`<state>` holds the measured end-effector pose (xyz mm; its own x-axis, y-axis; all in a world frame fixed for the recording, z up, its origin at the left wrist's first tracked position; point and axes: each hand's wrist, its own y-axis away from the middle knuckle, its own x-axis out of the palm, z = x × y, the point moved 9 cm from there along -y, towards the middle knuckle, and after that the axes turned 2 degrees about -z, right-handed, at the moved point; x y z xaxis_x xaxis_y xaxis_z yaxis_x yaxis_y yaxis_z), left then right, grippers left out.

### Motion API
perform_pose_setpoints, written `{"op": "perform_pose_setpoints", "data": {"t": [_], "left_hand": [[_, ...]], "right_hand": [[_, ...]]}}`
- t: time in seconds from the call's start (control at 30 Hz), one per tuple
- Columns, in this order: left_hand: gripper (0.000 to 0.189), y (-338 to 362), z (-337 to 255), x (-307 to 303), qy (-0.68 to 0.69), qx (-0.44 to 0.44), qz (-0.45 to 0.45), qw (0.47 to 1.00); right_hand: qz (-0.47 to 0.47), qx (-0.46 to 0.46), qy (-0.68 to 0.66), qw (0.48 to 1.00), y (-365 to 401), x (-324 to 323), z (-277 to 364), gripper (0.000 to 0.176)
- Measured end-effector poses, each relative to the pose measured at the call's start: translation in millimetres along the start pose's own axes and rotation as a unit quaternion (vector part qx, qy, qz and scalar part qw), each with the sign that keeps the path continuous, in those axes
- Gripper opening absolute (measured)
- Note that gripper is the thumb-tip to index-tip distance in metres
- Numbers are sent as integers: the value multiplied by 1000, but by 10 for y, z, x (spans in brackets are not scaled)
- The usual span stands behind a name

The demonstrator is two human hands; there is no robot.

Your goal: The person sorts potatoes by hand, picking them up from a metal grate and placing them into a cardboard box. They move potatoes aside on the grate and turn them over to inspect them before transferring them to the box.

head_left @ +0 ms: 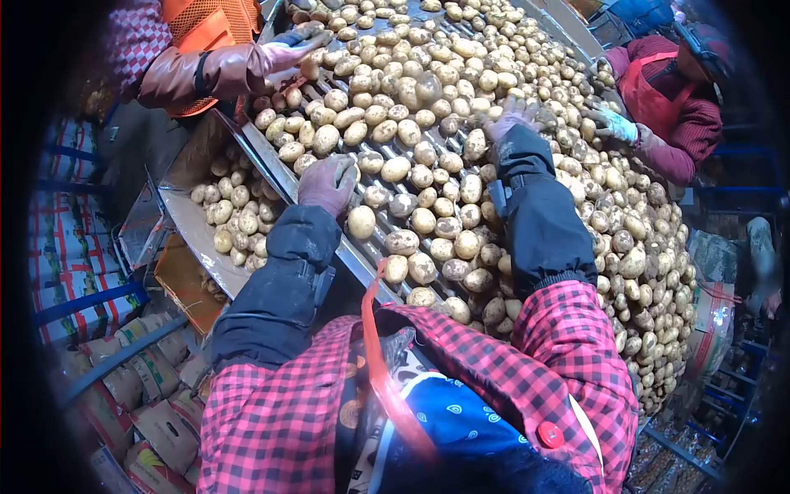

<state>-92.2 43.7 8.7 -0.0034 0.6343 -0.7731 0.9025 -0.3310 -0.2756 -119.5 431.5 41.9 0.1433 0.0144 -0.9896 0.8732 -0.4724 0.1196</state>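
Observation:
Dirt-streaked potatoes [423, 220] cover the slatted metal sorting table before me. My left hand [327, 186], in a purplish work glove, is at the table's left rim with its fingers curled round a potato, whose pale side shows at the fingers' right. Just below that hand lies a cleaner, round potato [361, 222]. My right hand [513, 120], also gloved, reaches farther out over the heap, its fingers spread on the potatoes and slightly blurred. Dark sleeve covers reach to both wrists.
A metal rim [271, 165] borders the table on the left. Beyond it, a box [185, 193] holds more potatoes. One co-worker's gloved hand [296, 45] is at upper left; another's gloved hand [615, 125] touches the heap at right. Stacked printed cartons [78, 255] stand far left.

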Motion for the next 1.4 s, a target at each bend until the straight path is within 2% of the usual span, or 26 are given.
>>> {"op": "perform_pose_setpoints", "data": {"t": [0.1,0.13,0.2,0.3,0.33,0.43,0.5,0.53,0.6,0.63,0.67,0.7,0.8,0.83,0.9,0.93,1.0,1.03,1.1,1.13,1.17,1.23,1.3,1.33,1.37,1.4], "left_hand": [[24,-27,10,26,12,2,12,1000],[25,-28,-6,20,13,8,8,1000],[26,-8,9,50,23,2,3,1000],[27,-12,118,29,25,-2,-9,1000],[27,-9,116,25,23,-10,-12,1000],[28,-19,167,96,23,-15,-7,1000],[37,-8,54,63,46,7,16,999],[43,51,-105,30,10,53,5,998],[54,268,-576,-22,-64,148,-20,987],[63,362,-1029,-41,-66,77,261,960],[68,628,-1089,85,-96,135,206,964],[74,857,-1093,239,-128,191,151,962],[82,599,-665,542,-148,96,129,976],[77,347,-699,505,-259,17,313,914],[70,152,-495,336,-242,0,142,960],[67,87,-445,341,-232,9,140,962],[63,122,-375,299,-210,33,149,966],[64,232,-373,246,-190,44,147,970],[63,421,-733,-28,-157,9,274,949],[61,693,-738,23,127,-27,202,971],[60,934,-811,-89,402,-63,114,906],[65,1414,-950,59,484,-206,304,794],[73,1791,-1176,166,780,-302,299,459],[74,1777,-1245,105,786,-329,301,429],[72,1746,-1248,85,808,-334,289,391],[71,1720,-1234,85,828,-339,277,349]], "right_hand": [[24,-133,10,991,342,-8,489,93],[106,-163,11,981,517,125,704,93],[-7,-210,-15,978,1096,287,967,92],[-45,-242,-54,968,1849,359,933,102],[-114,-282,-3,953,2206,300,897,101],[41,-307,-36,950,2875,120,741,91],[64,-328,-65,940,3161,167,668,87],[-16,-346,-48,937,3267,69,684,83],[-64,-327,-96,938,3146,42,675,83],[-84,-320,-121,936,3068,24,678,82],[-38,-286,-149,946,2873,73,641,75],[-113,-268,-258,921,2648,263,509,65],[-106,-285,-275,912,2303,-58,584,60],[-110,-306,-268,907,2216,-130,599,60],[-198,-302,-156,919,1840,-308,630,60],[-211,-268,-100,934,1560,-268,623,60],[-37,-192,-62,979,953,98,560,66],[-17,-193,-27,981,811,198,581,64],[25,-188,43,981,674,385,642,61],[51,-190,68,978,639,357,731,58],[80,-190,96,974,663,324,774,56],[22,-215,16,976,696,230,762,51],[-1,-268,-84,960,698,193,684,53],[-44,-290,-185,938,677,278,625,66],[70,-211,-256,941,1005,62,634,84],[127,-207,-349,905,1392,-94,703,82]]}}
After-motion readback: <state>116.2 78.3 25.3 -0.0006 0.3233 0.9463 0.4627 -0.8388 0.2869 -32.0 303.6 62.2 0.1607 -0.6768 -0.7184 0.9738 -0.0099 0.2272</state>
